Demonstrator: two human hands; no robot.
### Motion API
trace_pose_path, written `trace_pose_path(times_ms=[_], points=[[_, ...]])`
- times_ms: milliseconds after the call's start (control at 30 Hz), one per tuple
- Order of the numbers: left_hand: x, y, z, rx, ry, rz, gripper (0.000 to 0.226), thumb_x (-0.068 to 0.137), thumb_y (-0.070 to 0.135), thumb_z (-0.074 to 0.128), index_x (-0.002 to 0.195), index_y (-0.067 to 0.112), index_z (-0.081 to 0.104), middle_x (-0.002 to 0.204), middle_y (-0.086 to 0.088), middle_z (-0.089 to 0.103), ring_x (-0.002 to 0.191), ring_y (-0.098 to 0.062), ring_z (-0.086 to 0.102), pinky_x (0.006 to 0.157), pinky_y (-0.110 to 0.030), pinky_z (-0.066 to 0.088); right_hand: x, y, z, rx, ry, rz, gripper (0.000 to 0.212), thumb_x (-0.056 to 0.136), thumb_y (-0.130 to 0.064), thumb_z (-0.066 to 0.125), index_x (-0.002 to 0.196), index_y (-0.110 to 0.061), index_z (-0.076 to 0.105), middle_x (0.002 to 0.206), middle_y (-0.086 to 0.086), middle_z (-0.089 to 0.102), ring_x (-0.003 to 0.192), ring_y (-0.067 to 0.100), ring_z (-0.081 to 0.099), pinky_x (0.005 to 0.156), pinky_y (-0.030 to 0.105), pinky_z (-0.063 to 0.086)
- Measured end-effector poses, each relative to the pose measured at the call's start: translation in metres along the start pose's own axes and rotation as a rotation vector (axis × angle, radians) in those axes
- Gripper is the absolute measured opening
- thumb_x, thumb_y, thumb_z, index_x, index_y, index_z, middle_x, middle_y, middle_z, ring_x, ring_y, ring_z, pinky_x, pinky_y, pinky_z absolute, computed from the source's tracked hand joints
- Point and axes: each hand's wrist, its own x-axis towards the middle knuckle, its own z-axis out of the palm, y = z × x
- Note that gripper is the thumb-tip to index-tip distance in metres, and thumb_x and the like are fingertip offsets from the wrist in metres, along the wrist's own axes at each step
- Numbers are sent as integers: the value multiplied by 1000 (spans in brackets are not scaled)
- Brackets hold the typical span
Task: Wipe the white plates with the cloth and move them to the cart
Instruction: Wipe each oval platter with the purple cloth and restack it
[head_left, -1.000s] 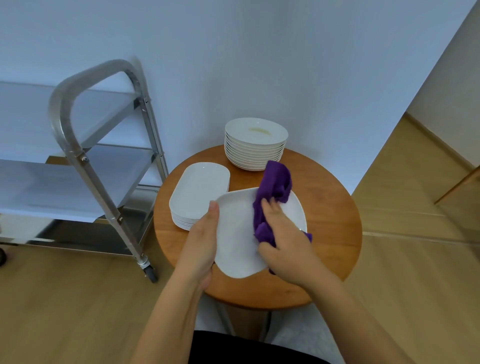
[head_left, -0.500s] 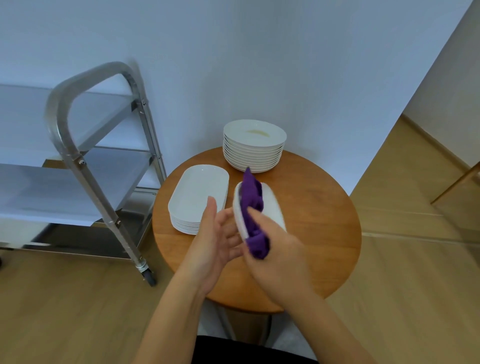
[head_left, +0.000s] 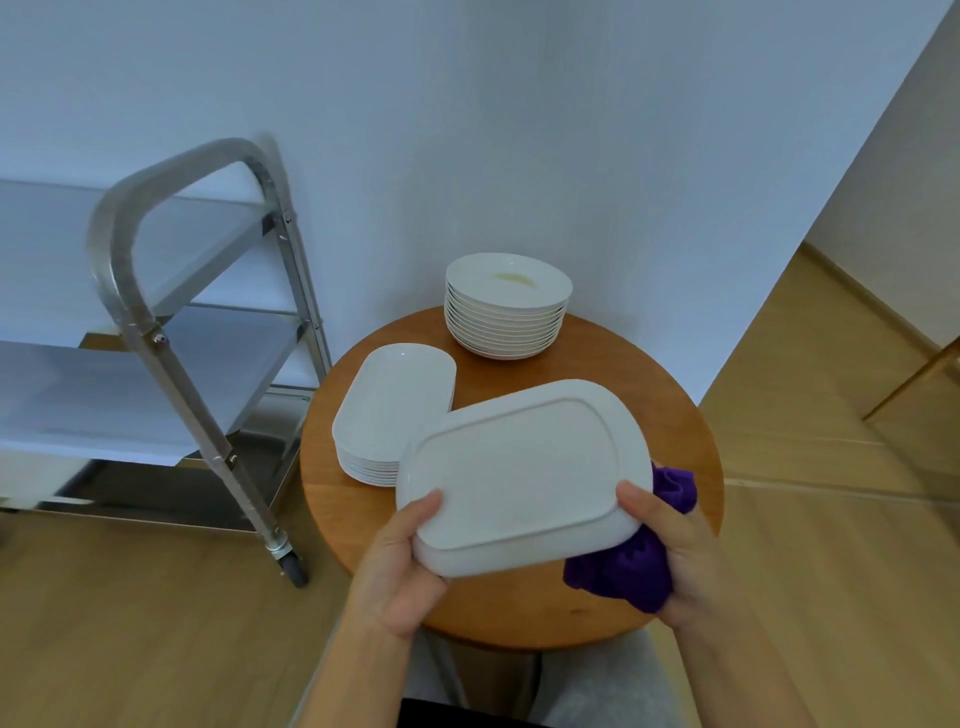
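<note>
Plate now flipped underside-up between gripping hands, right hand also clutching cloth.

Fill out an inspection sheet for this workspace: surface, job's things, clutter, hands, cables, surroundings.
Surface: round wooden table, holding two plate stacks.
Job's things: oblong white plate held underside up above the table; purple cloth bunched under its right end; stack of oblong plates; stack of round plates, top one with a yellowish mark; metal cart, no plates seen on its shelves.
Clutter: nothing seen.
Hands: left hand grips the plate's near left edge; right hand holds the cloth and the plate's right edge.
Cables: nothing seen.
Surroundings: pale wall, wooden floor.
</note>
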Motion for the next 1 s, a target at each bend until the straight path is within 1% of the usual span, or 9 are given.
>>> trace_pose_path(times_ms=[67, 167, 233, 367, 467, 533, 667, 867, 1000], points=[[1, 4, 1, 5, -37, 27, 88, 31, -1, 93, 113, 4, 61, 111, -22, 67, 94, -36, 68, 68, -54, 57, 5, -4, -2, -150, 160, 19, 71, 39, -34, 95, 103, -18, 70, 96, 10, 73, 81, 24, 71, 58, 31, 56], [0, 14, 7, 175, -5, 162, 54, 66, 0, 69, 118, 11, 59, 113, -16, 68, 100, -33, 67, 74, -48, 58, 16, -12, -7, -406, 452, -20, 54, 66, -21, 81, 115, -11, 61, 87, 9, 70, 76, 24, 65, 56, 30, 50], [0, 20, 12, 360, 36, 250, 47, 68, -1, 62, 113, 13, 60, 106, -11, 71, 96, -28, 69, 69, -39, 60, 21, -23, -2, -468, 508, -117, 48, 77, -12, 74, 121, -13, 56, 94, 9, 66, 83, 26, 63, 58, 29, 47], [-1, 18, 32, 729, 47, 252, 34, 71, -7, 63, 97, 14, 65, 89, -6, 74, 84, -22, 70, 69, -34, 56, 22, -36, 44, -695, 55, -198, 76, 72, -11, 67, 138, -33, 37, 108, -11, 61, 91, -1, 61, 78, 23, 48], [-5, 19, 46, 868, -102, 189, 27, 66, 0, 67, 87, 16, 73, 90, -13, 73, 83, -28, 70, 65, -32, 57, 29, -38, 72, -1029, -340, -45, 109, 70, -23, 74, 148, -44, -1, 143, -10, 37, 120, 8, 49, 98, 35, 47], [-8, 27, 49, 946, -147, 151, 29, 67, -7, 64, 79, 17, 75, 86, -12, 73, 80, -26, 70, 63, -30, 57, 36, -45, 75, -1282, -503, -53, 111, 67, -31, 81, 146, -46, 4, 150, -14, 21, 132, 14, 35, 101, 39, 45], [-9, 40, 47, 1084, -140, 92, 33, 66, -11, 65, 81, 18, 74, 88, -10, 71, 88, -29, 67, 70, -34, 56, 50, -51, 74, -1300, -593, -46, 75, 60, -32, 86, 119, -43, 42, 115, -17, 50, 104, 9, 54, 76, 24, 57], [-13, 37, 47, 1093, -213, 112, 35, 55, 8, 74, 81, 31, 75, 86, 1, 72, 86, -18, 68, 69, -28, 55, 59, -58, 62, -1029, -614, 55, 58, 59, -17, 86, 104, -39, 56, 100, -14, 63, 98, 11, 63, 69, 25, 57], [-17, 47, 51, 924, -248, 220, 52, 43, 18, 77, 95, 23, 72, 101, -9, 69, 98, -25, 66, 76, -36, 57, 59, -71, 45, -937, -560, 64, 60, 57, -16, 84, 107, -31, 56, 106, -3, 64, 100, 20, 64, 73, 32, 58]])
